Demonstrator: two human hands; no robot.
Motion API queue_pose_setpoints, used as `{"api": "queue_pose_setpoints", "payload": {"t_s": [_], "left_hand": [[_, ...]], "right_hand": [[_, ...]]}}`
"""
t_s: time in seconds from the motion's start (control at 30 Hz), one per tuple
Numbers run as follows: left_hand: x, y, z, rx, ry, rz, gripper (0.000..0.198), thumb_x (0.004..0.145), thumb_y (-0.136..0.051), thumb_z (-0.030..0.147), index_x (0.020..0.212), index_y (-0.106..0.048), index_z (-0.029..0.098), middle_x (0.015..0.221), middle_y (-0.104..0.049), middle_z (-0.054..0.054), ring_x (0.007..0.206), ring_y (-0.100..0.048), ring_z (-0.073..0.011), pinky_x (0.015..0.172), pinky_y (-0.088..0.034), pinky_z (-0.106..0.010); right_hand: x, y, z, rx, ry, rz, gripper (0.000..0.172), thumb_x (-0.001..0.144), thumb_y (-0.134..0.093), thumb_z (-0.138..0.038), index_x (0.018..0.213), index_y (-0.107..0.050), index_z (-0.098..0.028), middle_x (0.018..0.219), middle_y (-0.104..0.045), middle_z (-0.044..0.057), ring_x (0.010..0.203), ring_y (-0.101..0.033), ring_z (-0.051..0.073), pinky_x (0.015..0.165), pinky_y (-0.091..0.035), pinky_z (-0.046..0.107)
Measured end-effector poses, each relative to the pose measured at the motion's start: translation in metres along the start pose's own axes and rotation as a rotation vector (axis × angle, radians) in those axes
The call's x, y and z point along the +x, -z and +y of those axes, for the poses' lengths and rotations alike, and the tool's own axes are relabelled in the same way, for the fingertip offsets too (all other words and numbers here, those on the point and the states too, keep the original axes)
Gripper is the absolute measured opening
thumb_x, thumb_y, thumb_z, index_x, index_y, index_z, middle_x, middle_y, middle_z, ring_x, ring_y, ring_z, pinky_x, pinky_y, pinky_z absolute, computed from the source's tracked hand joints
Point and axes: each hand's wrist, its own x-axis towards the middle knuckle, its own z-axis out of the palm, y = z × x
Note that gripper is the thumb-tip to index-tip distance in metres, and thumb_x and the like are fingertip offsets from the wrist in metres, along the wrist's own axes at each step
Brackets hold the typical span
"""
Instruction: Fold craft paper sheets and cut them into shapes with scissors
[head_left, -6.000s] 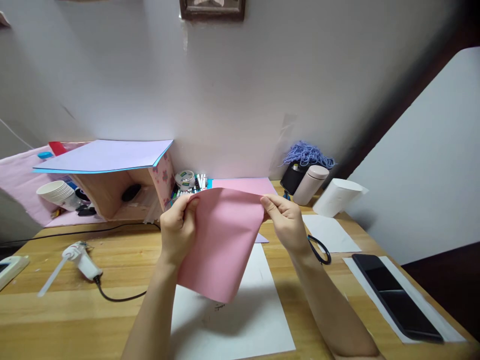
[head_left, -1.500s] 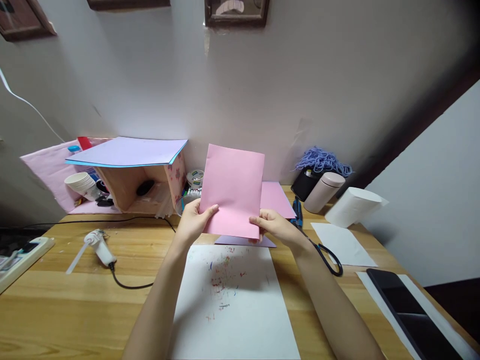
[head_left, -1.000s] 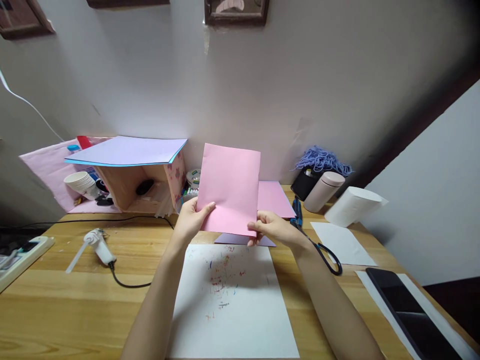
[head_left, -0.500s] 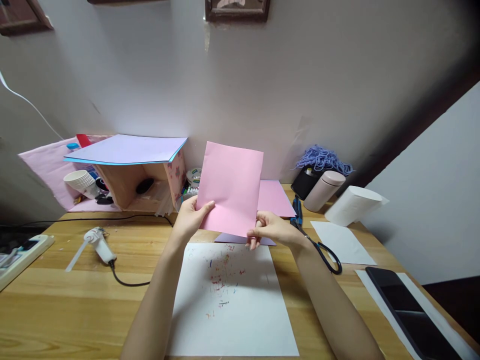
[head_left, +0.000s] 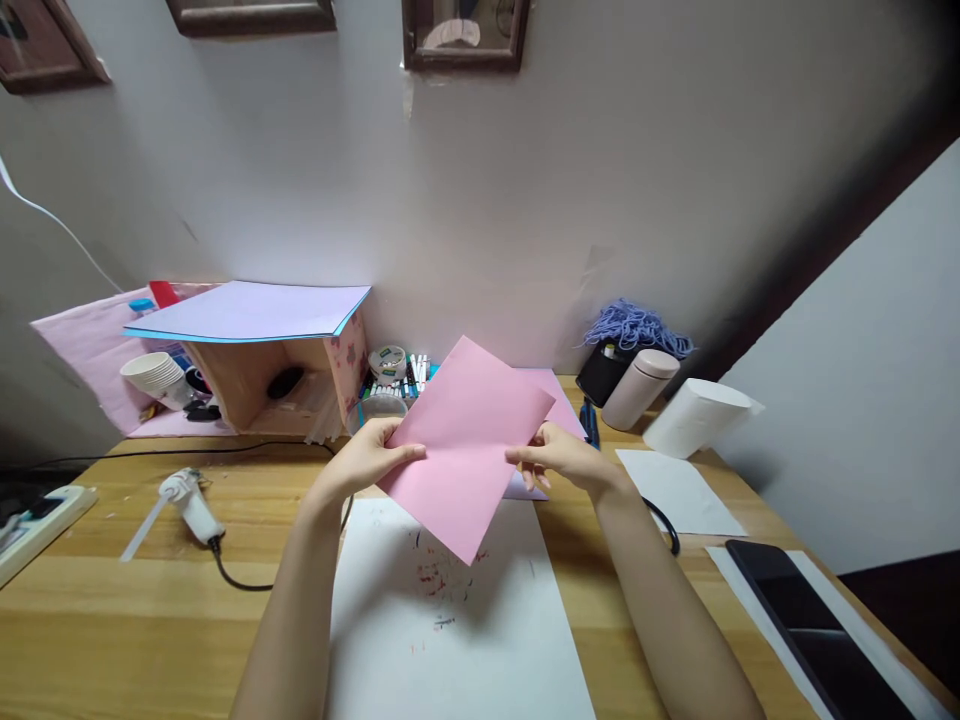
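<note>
Paper sheet (head_left: 466,440), pink, rectangular, is pinched by left hand (head_left: 369,458) and right hand (head_left: 561,456). Gentle pressure should avoid creases.

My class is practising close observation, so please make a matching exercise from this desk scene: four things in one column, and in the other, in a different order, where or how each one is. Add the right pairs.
Things
1. Nearer pink sheet
2. Black phone
3. Purple yarn
4. White cups

Places and states
A. Nested in a stack
B. Lying on white paper
C. Heaped on top of a black holder
D. Held by the left hand and the right hand

Right pairs
1-D, 2-B, 3-C, 4-A
</note>
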Motion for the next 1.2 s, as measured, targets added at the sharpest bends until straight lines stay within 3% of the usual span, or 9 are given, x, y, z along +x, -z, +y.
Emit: {"api": "queue_pose_setpoints", "payload": {"t_s": [0.2,0.3,0.4,0.47,0.57,0.7,0.8,1.0,1.2], "left_hand": [[0.015,-0.002,-0.009,-0.299,0.013,0.367,0.049,0.064,-0.063,0.054,0.088,-0.063,0.010,0.077,-0.065,-0.007,0.067,-0.060,-0.0153,0.059,-0.048,-0.023],[0.020,-0.019,-0.006,-0.454,0.084,0.250,0.057,0.067,-0.058,0.060,0.093,-0.061,0.010,0.081,-0.066,-0.010,0.068,-0.064,-0.0168,0.064,-0.051,-0.028],[0.019,-0.043,0.002,-0.469,0.098,0.099,0.052,0.062,-0.070,0.049,0.097,-0.061,0.012,0.092,-0.068,-0.012,0.072,-0.066,-0.0190,0.067,-0.053,-0.029],[0.017,-0.056,0.007,-0.476,0.083,0.052,0.048,0.060,-0.074,0.041,0.094,-0.063,0.010,0.091,-0.069,-0.013,0.074,-0.067,-0.0211,0.070,-0.053,-0.031],[0.017,-0.066,0.009,-0.463,0.066,0.092,0.042,0.061,-0.073,0.040,0.085,-0.065,0.007,0.082,-0.070,-0.015,0.071,-0.067,-0.0222,0.068,-0.053,-0.032],[0.021,-0.071,0.004,-0.441,-0.011,0.154,0.041,0.063,-0.070,0.041,0.083,-0.065,0.006,0.078,-0.070,-0.015,0.065,-0.067,-0.0208,0.058,-0.052,-0.028],[0.024,-0.075,0.001,-0.418,-0.088,0.161,0.038,0.064,-0.069,0.041,0.081,-0.064,0.007,0.073,-0.069,-0.013,0.060,-0.066,-0.0196,0.051,-0.050,-0.025],[0.022,-0.080,0.002,-0.328,-0.135,0.160,0.031,0.069,-0.063,0.040,0.070,-0.061,0.009,0.064,-0.066,-0.009,0.051,-0.061,-0.0150,0.046,-0.047,-0.022],[0.016,-0.076,0.005,-0.241,-0.162,0.090,0.029,0.075,-0.058,0.039,0.069,-0.061,0.010,0.064,-0.064,-0.007,0.048,-0.056,-0.0110,0.046,-0.045,-0.022]], "right_hand": [[0.012,-0.007,0.001,0.122,0.054,0.281,0.037,0.062,-0.071,-0.047,0.063,-0.064,-0.010,0.054,-0.066,0.007,0.049,-0.061,0.014,0.053,-0.051,0.025],[0.018,-0.009,0.002,0.171,0.126,0.451,0.039,0.061,-0.070,-0.049,0.060,-0.065,-0.011,0.057,-0.067,0.009,0.050,-0.062,0.016,0.054,-0.052,0.026],[0.019,-0.011,0.002,0.192,0.163,0.534,0.037,0.060,-0.071,-0.049,0.059,-0.065,-0.013,0.060,-0.068,0.010,0.054,-0.065,0.019,0.058,-0.054,0.029],[0.018,-0.012,0.002,0.189,0.173,0.543,0.038,0.059,-0.071,-0.050,0.059,-0.065,-0.013,0.060,-0.068,0.010,0.055,-0.065,0.021,0.061,-0.055,0.032],[0.016,-0.013,0.001,0.159,0.179,0.511,0.039,0.062,-0.069,-0.051,0.063,-0.066,-0.012,0.062,-0.069,0.011,0.059,-0.066,0.022,0.067,-0.055,0.034],[0.015,-0.024,0.000,0.093,0.271,0.362,0.034,0.065,-0.069,-0.043,0.082,-0.067,-0.013,0.084,-0.071,0.011,0.080,-0.066,0.024,0.076,-0.051,0.034],[0.017,-0.037,0.002,0.003,0.309,0.285,0.030,0.069,-0.065,-0.040,0.083,-0.067,-0.014,0.086,-0.070,0.009,0.086,-0.064,0.024,0.076,-0.049,0.033],[0.018,-0.048,0.002,-0.112,0.286,0.350,0.021,0.070,-0.060,-0.037,0.070,-0.062,-0.016,0.073,-0.067,0.005,0.075,-0.063,0.021,0.066,-0.046,0.028],[0.007,-0.037,-0.004,-0.382,0.051,0.420,0.020,0.065,-0.058,-0.034,0.053,-0.057,-0.019,0.060,-0.063,0.000,0.067,-0.059,0.018,0.061,-0.041,0.025]]}}
